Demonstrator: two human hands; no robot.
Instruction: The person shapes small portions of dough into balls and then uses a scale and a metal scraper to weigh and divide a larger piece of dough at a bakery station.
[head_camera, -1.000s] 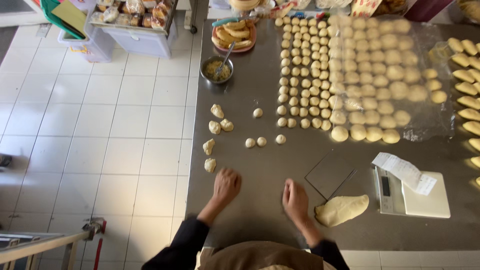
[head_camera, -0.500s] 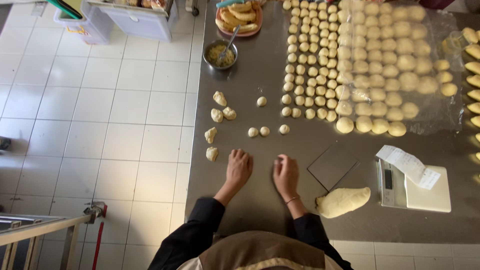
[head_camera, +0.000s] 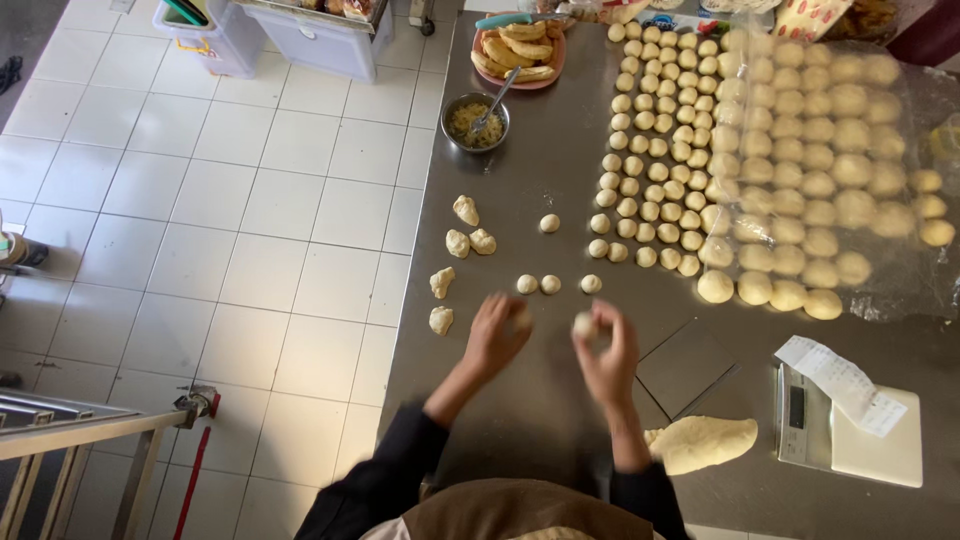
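Pale dough ball (head_camera: 585, 324) sits gripped in the right hand (head_camera: 607, 358), raised off the steel tabletop (head_camera: 545, 400). Left hand (head_camera: 497, 335) cups a second piece (head_camera: 521, 320). Rounding step, judging by this; finished balls (head_camera: 550, 284) lie just beyond, so setting down there seems next.

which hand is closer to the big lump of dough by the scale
Right. The right hand is up and left of the dough lump; the left hand lies farther left across the table.

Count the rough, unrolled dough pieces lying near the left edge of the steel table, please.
5 rough dough pieces: one uppermost, two side by side below it, one lower, one lowest. The hands may hide others.
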